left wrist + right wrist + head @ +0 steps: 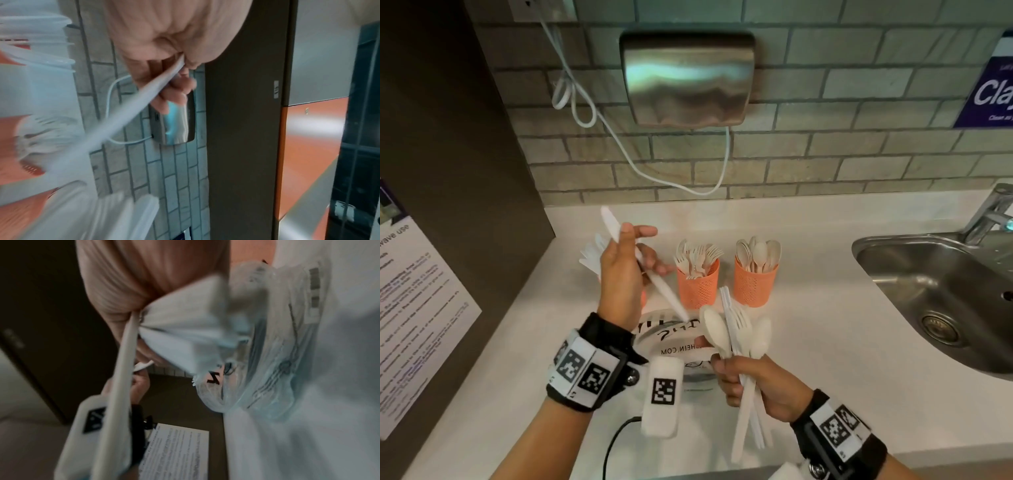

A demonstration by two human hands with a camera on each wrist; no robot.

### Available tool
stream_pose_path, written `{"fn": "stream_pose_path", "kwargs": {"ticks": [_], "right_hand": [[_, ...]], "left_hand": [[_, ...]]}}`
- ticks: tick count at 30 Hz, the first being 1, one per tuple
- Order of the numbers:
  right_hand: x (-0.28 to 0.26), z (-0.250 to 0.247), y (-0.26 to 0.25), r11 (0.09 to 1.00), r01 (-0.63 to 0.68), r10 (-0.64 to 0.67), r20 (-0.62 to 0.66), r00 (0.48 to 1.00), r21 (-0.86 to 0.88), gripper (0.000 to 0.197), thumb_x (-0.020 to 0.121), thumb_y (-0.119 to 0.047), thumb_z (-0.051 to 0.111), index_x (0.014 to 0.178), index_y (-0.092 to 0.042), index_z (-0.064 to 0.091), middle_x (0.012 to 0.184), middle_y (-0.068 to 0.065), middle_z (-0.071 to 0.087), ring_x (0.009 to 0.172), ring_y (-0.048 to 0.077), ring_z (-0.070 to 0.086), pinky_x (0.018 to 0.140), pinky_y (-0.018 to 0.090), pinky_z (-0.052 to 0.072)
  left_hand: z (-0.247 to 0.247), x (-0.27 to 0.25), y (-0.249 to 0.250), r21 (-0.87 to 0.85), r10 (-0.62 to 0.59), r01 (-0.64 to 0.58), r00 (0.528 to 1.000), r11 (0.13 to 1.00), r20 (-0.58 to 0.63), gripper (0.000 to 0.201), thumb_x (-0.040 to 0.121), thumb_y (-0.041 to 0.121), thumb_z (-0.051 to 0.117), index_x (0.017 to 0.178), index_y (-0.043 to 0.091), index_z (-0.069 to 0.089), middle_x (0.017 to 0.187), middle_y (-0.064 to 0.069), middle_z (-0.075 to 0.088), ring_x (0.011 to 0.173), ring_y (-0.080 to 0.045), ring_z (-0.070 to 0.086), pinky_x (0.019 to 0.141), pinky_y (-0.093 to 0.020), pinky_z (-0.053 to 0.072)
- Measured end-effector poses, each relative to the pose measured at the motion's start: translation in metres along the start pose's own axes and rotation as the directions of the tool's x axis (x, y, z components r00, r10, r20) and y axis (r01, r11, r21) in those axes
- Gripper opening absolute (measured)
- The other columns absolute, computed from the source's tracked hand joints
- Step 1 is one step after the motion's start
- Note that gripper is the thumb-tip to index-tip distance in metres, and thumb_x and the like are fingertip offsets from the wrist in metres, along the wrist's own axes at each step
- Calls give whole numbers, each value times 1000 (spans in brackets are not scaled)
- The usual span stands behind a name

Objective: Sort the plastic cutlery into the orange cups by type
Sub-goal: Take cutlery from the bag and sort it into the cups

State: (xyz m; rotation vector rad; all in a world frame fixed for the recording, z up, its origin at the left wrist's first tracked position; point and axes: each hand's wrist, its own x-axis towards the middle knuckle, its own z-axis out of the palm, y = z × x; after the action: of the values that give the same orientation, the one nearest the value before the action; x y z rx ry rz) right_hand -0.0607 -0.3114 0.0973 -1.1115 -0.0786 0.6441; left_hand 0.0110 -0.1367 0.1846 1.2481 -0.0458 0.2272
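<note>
My left hand (631,255) holds one white plastic knife (654,277) slantwise above the counter, blade tip up; in the left wrist view the fingers (174,91) pinch that knife (123,120). Behind this hand an orange cup (643,298) is mostly hidden, with white knives (590,253) sticking out of it. A middle orange cup (698,286) is full of forks and a right orange cup (755,286) is full of spoons. My right hand (743,380) grips a mixed bundle of spoons, a fork and knives (738,334) by the handles (185,331).
A clear printed plastic bag (674,342) lies on the white counter (825,335) in front of the cups. A steel sink (945,291) with a tap is at the right. A hand dryer (685,78) and a white cable (619,144) hang on the tiled wall.
</note>
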Motion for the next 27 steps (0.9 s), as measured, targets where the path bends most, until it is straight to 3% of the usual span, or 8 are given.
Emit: {"fn": "stream_pose_path", "kwargs": {"ticks": [2,5,8,10,14,17,22,27], "right_hand": [[2,3,0,993,59,-69,-101,992,-105,39,71,-18,64,108,-6,61,53,-6,43,42,5,41,45,17,40],[5,7,0,974,138,-169,-175,970,-178,24,80,-12,60,103,-10,62,48,-11,48,42,3,44,44,16,42],[7,10,-2,951,183,-237,-206,949,-250,17,87,2,56,96,-12,59,47,-11,57,41,0,51,43,13,42],[9,9,-1,922,210,-289,-218,932,-325,24,86,10,53,95,-13,56,51,-15,63,46,-3,57,46,9,43],[15,12,6,835,225,-393,-259,882,-502,31,77,15,58,88,-14,56,53,-19,63,52,-4,58,50,10,44],[16,15,8,799,231,-443,-284,850,-555,33,73,15,59,81,-17,57,55,-17,64,55,-3,59,56,14,45],[15,15,6,855,254,-404,-273,873,-452,44,73,1,67,112,-14,56,87,-6,66,73,2,63,57,11,47],[11,15,7,903,204,-312,-250,917,-377,42,85,7,56,121,-13,48,78,-12,60,60,-7,60,52,7,44]], "left_hand": [[0,-2,4,141,34,-39,999,989,41,34,100,26,37,79,14,60,39,10,38,35,-2,36,39,-14,34],[7,-23,-10,432,-3,-93,976,897,218,21,92,14,53,75,14,67,57,14,63,52,6,56,56,-8,44],[11,-41,-30,503,-79,-75,957,861,278,9,83,22,66,75,19,71,69,3,68,70,-13,62,74,-31,51],[12,-43,-36,500,-84,-49,967,865,242,11,82,26,68,74,18,71,64,2,64,66,-16,59,71,-35,50],[15,-44,-41,636,18,-147,979,758,205,32,80,31,69,59,9,59,51,5,47,48,-6,39,53,-20,33],[18,-41,-44,666,56,-177,978,724,199,35,84,24,64,59,3,53,55,-12,53,53,-14,42,55,-27,33],[19,-34,-49,618,118,-175,984,767,133,17,95,22,48,85,12,57,72,-7,61,64,-19,54,60,-27,42],[19,-35,-61,651,37,-177,974,738,224,17,92,25,55,92,9,61,77,-5,64,72,-19,61,64,-21,47]]}}
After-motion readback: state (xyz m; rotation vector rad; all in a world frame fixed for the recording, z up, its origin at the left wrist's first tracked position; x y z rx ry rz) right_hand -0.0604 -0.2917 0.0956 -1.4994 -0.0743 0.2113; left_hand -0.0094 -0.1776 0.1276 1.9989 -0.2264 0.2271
